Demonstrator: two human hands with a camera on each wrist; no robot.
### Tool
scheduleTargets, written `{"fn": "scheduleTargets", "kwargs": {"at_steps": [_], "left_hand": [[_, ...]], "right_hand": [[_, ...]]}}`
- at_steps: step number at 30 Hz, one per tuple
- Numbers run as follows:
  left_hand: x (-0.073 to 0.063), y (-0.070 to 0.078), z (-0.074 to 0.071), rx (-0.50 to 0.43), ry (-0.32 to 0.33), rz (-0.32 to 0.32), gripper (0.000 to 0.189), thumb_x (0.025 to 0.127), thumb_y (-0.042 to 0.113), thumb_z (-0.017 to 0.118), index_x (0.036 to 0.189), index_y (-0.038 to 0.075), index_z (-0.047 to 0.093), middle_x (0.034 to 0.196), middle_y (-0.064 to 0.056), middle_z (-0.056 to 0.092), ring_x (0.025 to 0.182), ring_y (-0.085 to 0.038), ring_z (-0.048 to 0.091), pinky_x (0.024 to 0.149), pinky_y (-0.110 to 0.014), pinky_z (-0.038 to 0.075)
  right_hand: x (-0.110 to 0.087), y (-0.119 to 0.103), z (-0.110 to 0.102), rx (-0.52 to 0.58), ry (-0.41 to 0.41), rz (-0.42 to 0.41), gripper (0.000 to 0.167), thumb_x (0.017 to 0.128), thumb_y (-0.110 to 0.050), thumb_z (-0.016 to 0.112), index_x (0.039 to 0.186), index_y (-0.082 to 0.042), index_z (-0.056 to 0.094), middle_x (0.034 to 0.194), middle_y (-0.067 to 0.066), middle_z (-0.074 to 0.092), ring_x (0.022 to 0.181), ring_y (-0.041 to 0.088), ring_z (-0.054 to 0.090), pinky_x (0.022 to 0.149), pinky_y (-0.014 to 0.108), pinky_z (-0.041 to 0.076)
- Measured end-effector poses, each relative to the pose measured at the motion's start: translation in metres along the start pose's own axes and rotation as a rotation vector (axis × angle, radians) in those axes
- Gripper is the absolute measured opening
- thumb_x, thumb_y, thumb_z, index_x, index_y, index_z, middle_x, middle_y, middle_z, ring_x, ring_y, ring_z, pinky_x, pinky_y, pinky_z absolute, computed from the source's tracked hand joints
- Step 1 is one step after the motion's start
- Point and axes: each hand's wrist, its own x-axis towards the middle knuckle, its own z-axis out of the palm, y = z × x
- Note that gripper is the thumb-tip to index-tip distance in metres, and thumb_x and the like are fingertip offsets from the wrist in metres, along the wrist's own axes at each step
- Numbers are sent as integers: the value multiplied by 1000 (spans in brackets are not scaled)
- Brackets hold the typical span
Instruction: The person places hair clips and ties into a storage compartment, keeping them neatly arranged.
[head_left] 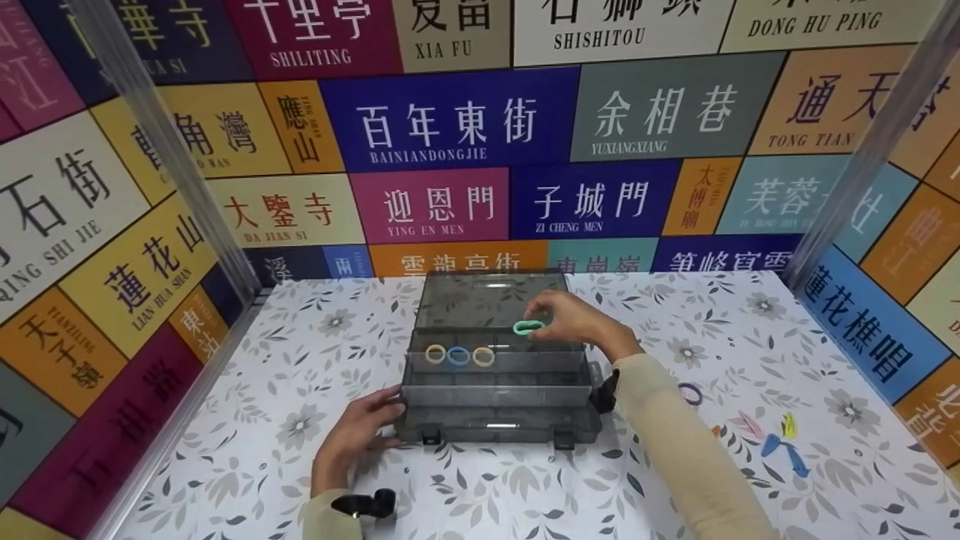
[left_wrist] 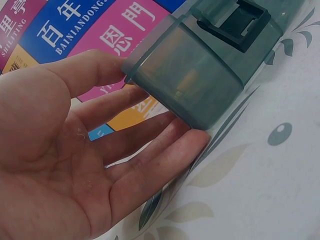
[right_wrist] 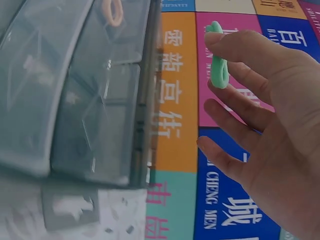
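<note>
A translucent dark grey storage box (head_left: 499, 415) stands on the table with its lid (head_left: 480, 304) raised at the back. Three hair ties lie in a row in its rear compartment: a yellow hair tie (head_left: 427, 355), a blue hair tie (head_left: 450, 361) and a light orange hair tie (head_left: 493, 357). Above the box's rear right part, my right hand (head_left: 574, 319) pinches a mint-green hair tie (right_wrist: 218, 75) between thumb and forefinger. My left hand (head_left: 361, 427) rests against the box's left side; its extended fingertips (left_wrist: 197, 140) touch the wall and lower edge.
Right of the box, a purple hair tie (head_left: 691, 394) lies partly behind the right sleeve. Farther right are small pieces: a blue one (head_left: 784, 450), a yellow one (head_left: 789, 426) and a pink one (head_left: 750, 424). Sign-printed panels (head_left: 450, 112) enclose the back and sides.
</note>
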Motion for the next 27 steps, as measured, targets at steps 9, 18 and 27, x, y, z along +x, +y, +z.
{"fn": "scheduleTargets", "kwargs": {"at_steps": [9,18,27], "left_hand": [[1,1,-1,-5,-5,0,52,99,18,62,148,5,49,149,-25,49,134,-45,51,82,-45,63],[0,-1,-1,-8,-8,-1,53,99,20,62,148,5,49,152,-25,45,137,-45,48,85,-46,62],[1,-1,-3,-10,-29,16,55,99,21,62,149,3,47,153,-27,44,138,-47,46,85,-44,63]], "right_hand": [[20,-5,15,36,21,63,26,84,-18,80,107,-11,71,131,14,63,128,34,55,108,51,47],[32,4,39,137,72,82,21,83,-13,80,101,-6,73,144,22,53,141,43,42,115,57,39],[31,13,55,119,14,247,24,84,-22,81,105,-11,74,133,15,61,116,30,58,99,46,51]]}}
